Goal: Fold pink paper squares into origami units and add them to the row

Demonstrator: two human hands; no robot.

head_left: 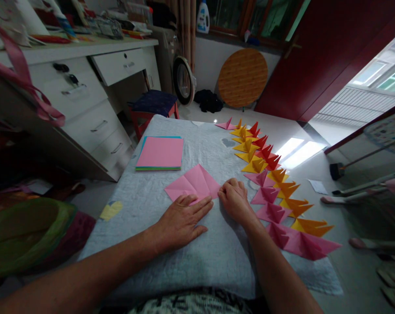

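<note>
A creased pink sheet of origami paper lies on the cloth-covered table, one corner pointing away from me. My left hand rests flat across its near part, fingers stretched out and thumb apart. At the sheet's right corner, my right hand is closed, its fingertips pinching the paper's edge. The near edge of the sheet is partly hidden under my left fingers. Beyond it to the left sits a stack of coloured square paper, pink on top.
Folded paper cranes in yellow, red and pink stand in rows along the table's right side. A stool is behind the far left corner. A green and pink basket stands at the left.
</note>
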